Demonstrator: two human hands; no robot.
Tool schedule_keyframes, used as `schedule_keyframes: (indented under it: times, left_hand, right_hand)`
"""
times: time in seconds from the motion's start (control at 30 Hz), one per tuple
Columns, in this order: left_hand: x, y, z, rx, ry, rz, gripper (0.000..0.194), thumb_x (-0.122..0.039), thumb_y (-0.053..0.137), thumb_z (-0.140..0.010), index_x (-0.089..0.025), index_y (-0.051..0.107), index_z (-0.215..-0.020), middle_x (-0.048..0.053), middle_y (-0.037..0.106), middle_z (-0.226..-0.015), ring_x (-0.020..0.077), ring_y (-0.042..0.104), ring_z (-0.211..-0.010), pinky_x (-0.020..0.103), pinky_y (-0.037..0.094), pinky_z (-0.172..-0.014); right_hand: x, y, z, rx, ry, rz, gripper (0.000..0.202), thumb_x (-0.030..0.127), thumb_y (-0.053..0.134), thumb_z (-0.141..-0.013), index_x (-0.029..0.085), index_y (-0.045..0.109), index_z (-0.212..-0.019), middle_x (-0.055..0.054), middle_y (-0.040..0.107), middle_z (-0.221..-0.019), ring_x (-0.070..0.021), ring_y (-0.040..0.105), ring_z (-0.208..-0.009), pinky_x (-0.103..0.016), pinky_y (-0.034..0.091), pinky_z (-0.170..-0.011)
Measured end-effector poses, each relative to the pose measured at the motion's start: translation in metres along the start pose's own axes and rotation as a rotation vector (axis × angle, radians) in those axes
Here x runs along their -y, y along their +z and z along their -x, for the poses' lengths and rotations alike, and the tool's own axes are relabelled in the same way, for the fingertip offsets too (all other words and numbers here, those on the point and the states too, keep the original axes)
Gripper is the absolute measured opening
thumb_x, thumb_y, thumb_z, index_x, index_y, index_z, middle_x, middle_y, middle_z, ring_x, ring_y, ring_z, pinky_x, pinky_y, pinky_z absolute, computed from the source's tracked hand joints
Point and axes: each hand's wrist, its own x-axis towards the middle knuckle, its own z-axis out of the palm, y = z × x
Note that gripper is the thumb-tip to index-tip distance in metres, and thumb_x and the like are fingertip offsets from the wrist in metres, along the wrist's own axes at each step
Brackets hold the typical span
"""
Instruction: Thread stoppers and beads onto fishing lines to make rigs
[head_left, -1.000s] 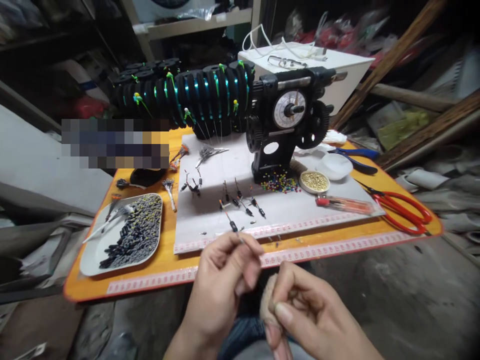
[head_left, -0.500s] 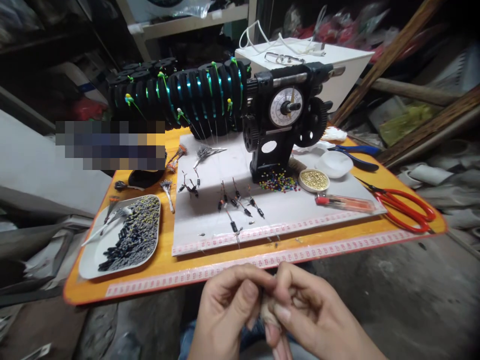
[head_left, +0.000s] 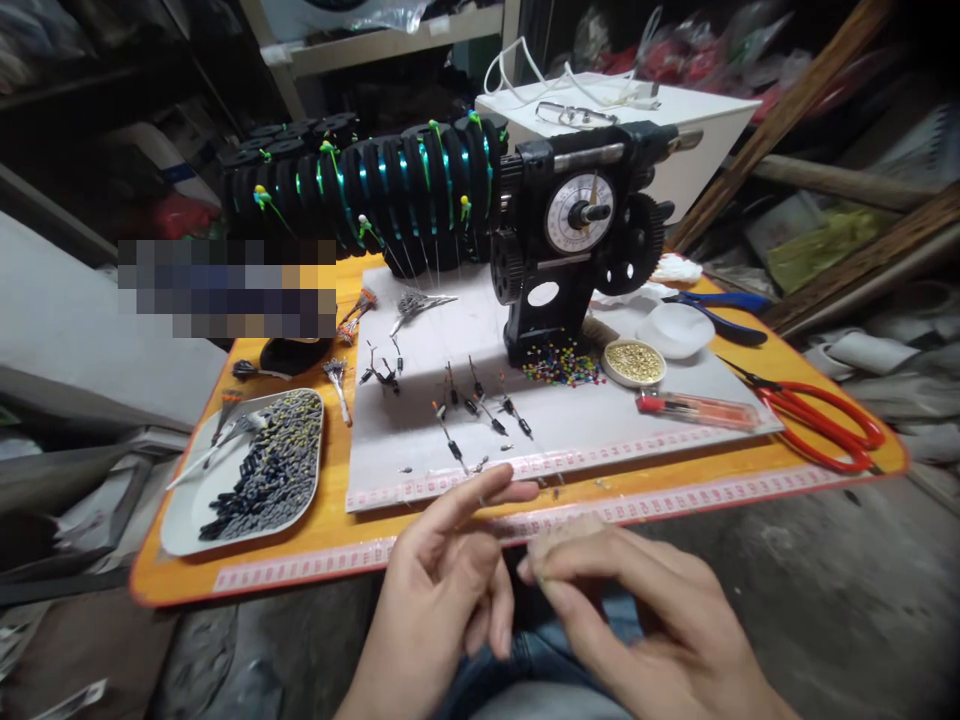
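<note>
My left hand [head_left: 454, 575] is in front of the board, its index and middle fingers stretched forward over the near edge and the others loosely curled. Nothing shows in it. To its right, my right hand [head_left: 652, 610] pinches thumb and forefinger together; whatever sits between the tips is too small to make out. The hands are apart. Just beyond the left fingertips, a small black cylinder on a thin line [head_left: 454, 450] lies on the white board [head_left: 405, 440]. Several similar pieces lie behind it. A printed measuring tape [head_left: 345, 553] runs along the table's front edge.
A white tray [head_left: 171, 530] of small grey and black parts stands left. Behind the board is a black winding machine [head_left: 547, 290] with a dial and black spools [head_left: 360, 190]. Coloured pins [head_left: 562, 365], a dish of brass bits [head_left: 634, 362], blue-handled pliers [head_left: 724, 305] and red scissors [head_left: 832, 420] lie right.
My hands have separated; the left fingers now reach forward, while the right has shifted rightward in a pinch. The nearest black cylinder has moved slightly left. The view has shifted a little.
</note>
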Motion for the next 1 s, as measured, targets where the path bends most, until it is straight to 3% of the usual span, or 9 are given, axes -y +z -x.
schedule_keyframes:
  times: [0.07,0.13,0.2,0.3,0.37,0.53,0.67,0.8,1.0]
  left_hand:
    - [-0.002,-0.002,0.004,-0.002,-0.092,-0.011,0.049,-0.041,0.084,-0.077,-0.033,0.073,-0.124,0.009,0.077,-0.1,0.0018,0.051,-0.039,0.013,0.029,-0.036]
    - [-0.002,0.0,0.007,-0.042,-0.158,-0.003,0.048,-0.026,0.09,-0.07,-0.029,0.078,-0.117,0.004,0.077,-0.078,0.0068,0.059,-0.044,0.013,0.04,-0.04]
    - [-0.002,0.003,0.007,-0.065,-0.132,-0.009,0.034,-0.017,0.086,-0.071,-0.024,0.083,-0.104,0.001,0.072,-0.062,0.011,0.064,-0.051,0.017,0.05,-0.048]
    - [-0.001,0.0,0.007,-0.107,-0.021,-0.175,0.011,-0.017,0.077,-0.081,-0.021,0.084,-0.089,0.002,0.074,-0.064,0.0122,0.067,-0.056,0.02,0.055,-0.055]
    - [-0.001,-0.006,0.008,-0.131,0.121,-0.435,0.011,-0.016,0.072,-0.086,-0.021,0.082,-0.087,0.002,0.075,-0.07,0.0121,0.068,-0.058,0.019,0.055,-0.056]
    - [-0.006,-0.019,0.002,-0.028,0.695,-1.057,0.023,0.001,0.057,-0.092,-0.016,0.07,-0.1,0.004,0.071,-0.08,0.0128,0.068,-0.071,0.02,0.054,-0.067]
    - [-0.011,-0.022,-0.011,-0.027,0.89,-1.287,0.024,0.005,0.056,-0.091,-0.011,0.067,-0.104,0.006,0.067,-0.078,0.016,0.059,-0.072,0.027,0.05,-0.065]
    - [-0.015,-0.022,-0.02,-0.095,0.937,-1.392,0.018,0.002,0.065,-0.087,-0.011,0.07,-0.099,0.005,0.065,-0.074,0.0185,0.051,-0.074,0.033,0.045,-0.067]
    - [-0.015,-0.017,-0.027,-0.203,0.825,-1.395,0.011,-0.005,0.07,-0.086,-0.014,0.074,-0.09,0.008,0.065,-0.088,0.0231,0.05,-0.094,0.037,0.043,-0.083]
  right_hand:
    - [-0.001,-0.003,-0.007,-0.087,-0.108,0.128,0.025,-0.001,0.06,-0.082,0.02,0.068,-0.094,-0.003,0.073,-0.086,-0.0132,0.073,-0.074,-0.017,0.058,-0.061]
    - [-0.001,-0.003,-0.01,-0.123,-0.149,0.201,0.026,-0.002,0.062,-0.082,0.019,0.07,-0.094,-0.004,0.071,-0.088,-0.0126,0.072,-0.077,-0.016,0.06,-0.065]
    - [-0.001,-0.001,-0.012,-0.124,-0.168,0.242,0.025,-0.002,0.063,-0.082,0.018,0.071,-0.094,-0.003,0.069,-0.085,-0.0113,0.07,-0.074,-0.016,0.059,-0.065]
    - [-0.005,0.001,-0.011,-0.109,-0.164,0.26,0.025,-0.003,0.061,-0.083,0.017,0.07,-0.095,-0.002,0.066,-0.083,-0.01,0.068,-0.073,-0.016,0.058,-0.066]
    - [-0.009,0.002,-0.01,-0.095,-0.153,0.257,0.025,-0.003,0.06,-0.084,0.017,0.068,-0.097,-0.003,0.065,-0.085,-0.0106,0.067,-0.076,-0.018,0.058,-0.068]
    - [-0.021,0.002,-0.015,-0.082,-0.172,0.391,0.019,0.001,0.062,-0.087,0.017,0.066,-0.095,-0.004,0.069,-0.09,-0.0178,0.062,-0.091,-0.034,0.05,-0.081]
    - [-0.024,0.003,-0.023,-0.109,-0.155,0.475,0.017,0.003,0.063,-0.09,0.019,0.064,-0.095,-0.002,0.075,-0.09,-0.0216,0.06,-0.1,-0.041,0.04,-0.089]
    - [-0.027,-0.003,-0.025,-0.157,-0.149,0.577,0.015,0.008,0.066,-0.091,0.021,0.065,-0.096,0.0,0.077,-0.083,-0.0242,0.061,-0.095,-0.043,0.036,-0.087]
    - [-0.034,-0.017,-0.025,-0.116,-0.134,0.772,0.007,0.016,0.068,-0.092,0.023,0.069,-0.093,-0.003,0.079,-0.088,-0.0293,0.06,-0.095,-0.047,0.034,-0.087]
